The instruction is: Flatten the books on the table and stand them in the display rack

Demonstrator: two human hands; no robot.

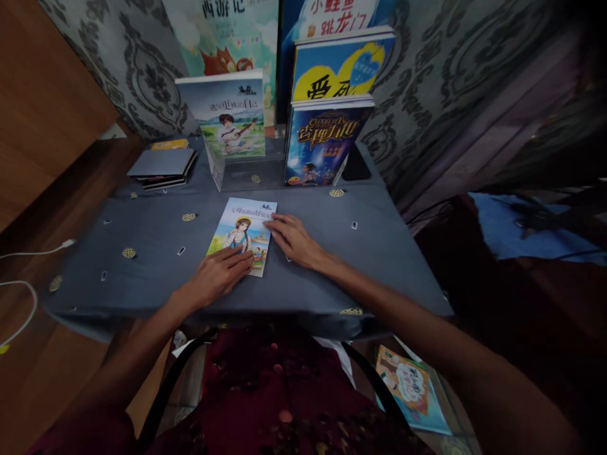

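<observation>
A thin paperback book (241, 235) lies face up near the front of the cloth-covered table, its cover showing a girl in a yellow hat. My left hand (220, 273) rests across the cover's lower left part, fingers stretched out flat. At the book's right edge is my right hand (293, 239), its fingers extended and the tips touching the cover's upper right side. A small pale edge peeks out below the right palm; what it belongs to is hidden.
Behind stands a clear acrylic stand (251, 174) with a guitar-boy book (237, 120) and a blue Charlie book (325, 142). A book stack (164, 165) lies back left, a dark phone-like object (356, 165) back right. Another book (412, 388) sits below the table's front edge.
</observation>
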